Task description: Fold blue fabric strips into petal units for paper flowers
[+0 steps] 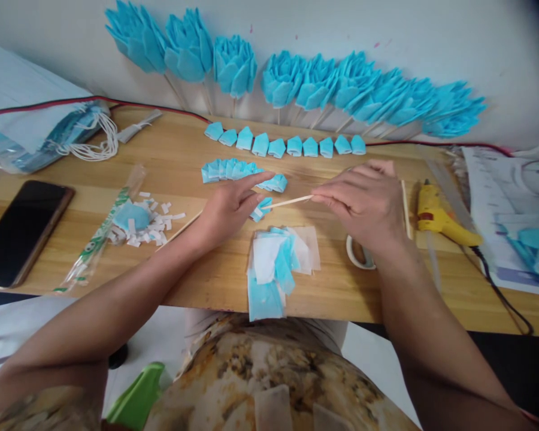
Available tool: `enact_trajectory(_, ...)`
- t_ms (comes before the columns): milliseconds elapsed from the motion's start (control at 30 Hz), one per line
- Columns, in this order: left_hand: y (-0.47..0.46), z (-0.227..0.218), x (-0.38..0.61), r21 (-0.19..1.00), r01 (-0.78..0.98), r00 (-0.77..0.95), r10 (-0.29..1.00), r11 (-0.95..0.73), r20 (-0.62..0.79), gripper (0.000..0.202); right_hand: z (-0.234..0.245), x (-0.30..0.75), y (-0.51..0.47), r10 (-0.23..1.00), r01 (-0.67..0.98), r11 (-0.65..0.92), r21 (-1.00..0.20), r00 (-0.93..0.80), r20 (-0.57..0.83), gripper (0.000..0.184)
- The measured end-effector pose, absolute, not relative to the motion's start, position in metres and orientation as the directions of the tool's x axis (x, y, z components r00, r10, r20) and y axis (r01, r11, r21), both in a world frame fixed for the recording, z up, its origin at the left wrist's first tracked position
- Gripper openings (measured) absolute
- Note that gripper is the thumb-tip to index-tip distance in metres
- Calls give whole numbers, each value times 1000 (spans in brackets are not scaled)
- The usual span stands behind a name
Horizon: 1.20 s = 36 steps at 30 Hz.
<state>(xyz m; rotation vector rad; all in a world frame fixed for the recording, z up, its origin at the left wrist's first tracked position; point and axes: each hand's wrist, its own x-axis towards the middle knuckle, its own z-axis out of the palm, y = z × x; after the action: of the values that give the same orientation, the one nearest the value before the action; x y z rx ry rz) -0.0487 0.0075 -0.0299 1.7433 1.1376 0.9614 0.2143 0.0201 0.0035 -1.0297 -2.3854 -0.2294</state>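
My right hand [363, 200] pinches the end of a thin wooden stick [287, 202] that lies across the wooden table [184, 155]. A small folded blue petal piece [261, 209] sits against the stick's other end under my left hand [229, 206], whose fingers curl round it with the forefinger stretched toward a cluster of folded blue petals [242, 170]. A row of several separate blue petals [287, 145] lies further back. A heap of blue and white cut pieces [278, 263] rests near the front edge.
Finished blue flowers on sticks [296, 78] lean against the back wall. A yellow glue gun [444, 218] lies right of my right hand, scissors [357, 254] under my wrist. Left: a phone [22, 230], a plastic wrapper [103, 230], white scraps [148, 224], bagged masks [49, 140]. Papers [512, 215] lie far right.
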Motion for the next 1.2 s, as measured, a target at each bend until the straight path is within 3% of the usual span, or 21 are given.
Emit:
enact_trajectory(133,7,-28,-49,963,198,317,942,-181,112,46,4,216,20,647,730,680,-68,-554,524,24)
enact_trajectory(433,7,-20,-51,999,33,495,869,-28,8,75,9,220,20,730,775,619,-129,-507,458,29)
enact_trajectory(1000,7,-30,-40,988,102,358,931,-114,71,64,8,216,18,752,772,606,-191,-478,454,32)
enact_trajectory(1200,6,-31,-40,964,207,326,940,-170,96,66,6,213,18,738,779,610,-145,-491,463,32)
